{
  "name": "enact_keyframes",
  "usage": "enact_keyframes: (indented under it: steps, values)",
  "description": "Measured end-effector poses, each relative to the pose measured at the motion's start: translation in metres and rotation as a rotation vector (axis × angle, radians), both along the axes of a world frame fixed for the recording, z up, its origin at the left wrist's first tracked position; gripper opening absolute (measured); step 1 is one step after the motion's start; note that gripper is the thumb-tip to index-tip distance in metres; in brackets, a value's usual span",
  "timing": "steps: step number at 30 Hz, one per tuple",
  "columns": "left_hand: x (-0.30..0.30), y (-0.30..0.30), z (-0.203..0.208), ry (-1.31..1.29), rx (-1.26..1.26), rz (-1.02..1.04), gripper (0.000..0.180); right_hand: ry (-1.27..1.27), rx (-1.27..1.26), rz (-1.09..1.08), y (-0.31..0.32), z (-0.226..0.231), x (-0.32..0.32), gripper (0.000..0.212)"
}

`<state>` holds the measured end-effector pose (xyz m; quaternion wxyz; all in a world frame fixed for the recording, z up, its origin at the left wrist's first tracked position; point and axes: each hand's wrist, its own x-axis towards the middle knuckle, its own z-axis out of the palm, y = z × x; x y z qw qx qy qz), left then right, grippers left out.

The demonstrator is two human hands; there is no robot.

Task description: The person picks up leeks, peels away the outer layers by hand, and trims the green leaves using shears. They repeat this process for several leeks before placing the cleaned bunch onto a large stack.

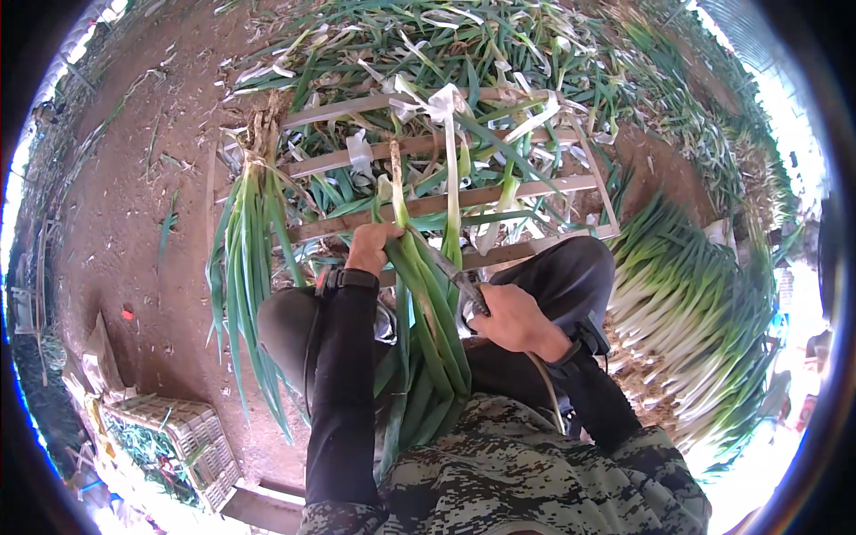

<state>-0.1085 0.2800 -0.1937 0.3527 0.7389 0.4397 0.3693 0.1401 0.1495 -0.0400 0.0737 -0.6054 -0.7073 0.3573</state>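
Note:
My left hand [370,248] is closed round a big green onion [434,321]. Its root end points away over the wooden slats, and its long leaves hang back over my lap. My right hand [517,318] grips a grey air blow gun [457,278]; a thin hose runs down from beneath that hand. The gun's nozzle lies close beside the onion's stem, and I cannot tell whether they touch. Just right of it, another green onion with a white stem [452,174] lies across the slats.
A wooden slatted frame [535,189] stands before my knees, with peeled leaves [499,53] heaped under and beyond it. Unpeeled green onions [252,214] droop over its left end. Rows of white-stemmed onions [687,330] lie at right. A woven basket [201,446] sits lower left.

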Motion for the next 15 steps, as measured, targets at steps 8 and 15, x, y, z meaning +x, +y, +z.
enact_keyframes:
  steps: [8,15]
  values:
    - [0.014,0.008,-0.009,-0.924,-1.078,0.334,0.015,-0.095,0.079,0.007,0.048,-0.019,-0.021,0.027]
    - [0.010,0.002,-0.009,-0.936,-1.061,0.217,0.015,-0.118,0.070,-0.010,0.097,-0.042,-0.037,0.028]
